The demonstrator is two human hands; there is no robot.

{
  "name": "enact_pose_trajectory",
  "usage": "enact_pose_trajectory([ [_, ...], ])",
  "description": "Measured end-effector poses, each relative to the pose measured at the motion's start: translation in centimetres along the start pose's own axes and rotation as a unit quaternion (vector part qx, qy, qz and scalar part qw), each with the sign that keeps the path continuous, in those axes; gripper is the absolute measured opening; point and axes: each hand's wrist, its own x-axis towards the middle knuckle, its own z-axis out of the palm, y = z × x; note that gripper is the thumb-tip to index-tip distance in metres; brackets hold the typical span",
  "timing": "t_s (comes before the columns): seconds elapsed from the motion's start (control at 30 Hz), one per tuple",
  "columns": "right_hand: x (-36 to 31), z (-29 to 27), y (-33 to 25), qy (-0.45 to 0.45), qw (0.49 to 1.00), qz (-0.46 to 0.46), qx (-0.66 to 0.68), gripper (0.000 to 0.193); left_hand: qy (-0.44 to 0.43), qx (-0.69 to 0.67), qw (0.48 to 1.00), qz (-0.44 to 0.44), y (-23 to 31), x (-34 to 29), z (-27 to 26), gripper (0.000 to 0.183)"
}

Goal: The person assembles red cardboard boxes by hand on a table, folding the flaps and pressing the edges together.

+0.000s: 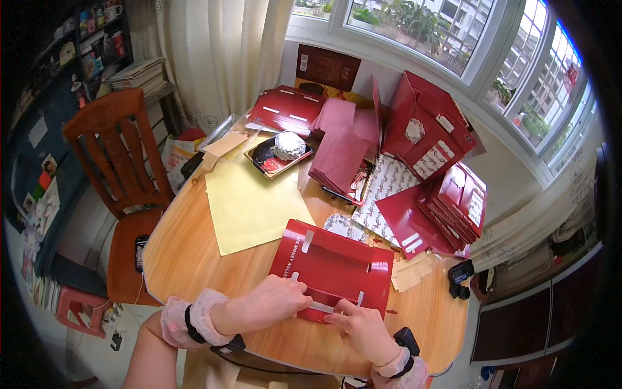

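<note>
At the near edge of the wooden table (188,259), a red cardboard sheet (337,256) is lying flat, directly in front of the person. Its long axis is running left to right, with the right end slanting slightly toward the person; printing is running along the left short edge. A crumpled foil piece (343,225) is bordering the far edge, and brown cardboard pieces (411,272) are sitting just beside the right edge. A yellow sheet (256,207) is lying to the far left, with a black tray (262,155) carrying a foil disc (289,146) beyond it. A stack of folded red boxes (453,207) is standing to the far right. The left hand (275,303) is reaching in from the lower left, its fingers bunching narrowly over the sheet's near-left part; what they are pinching cannot be told. The right hand (359,327) is reaching in from the lower right, thumb and fingers bending onto the near edge; whether they are gripping or pressing cannot be told. A pale strip (321,306) is spanning the gap between both hands.
</note>
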Motion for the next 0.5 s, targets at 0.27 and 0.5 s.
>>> enact_pose_trajectory([
  [0.27,0.3,-0.6,0.2,0.005,1.000,0.010,-0.016,0.034,-0.012,0.148,0.988,0.033,0.1,0.1,0.0,0.009],
  [0.5,0.2,0.0,0.9,-0.003,1.000,0.002,0.001,0.030,0.114,0.077,0.988,0.074,-0.4,0.1,0.2,0.005],
])
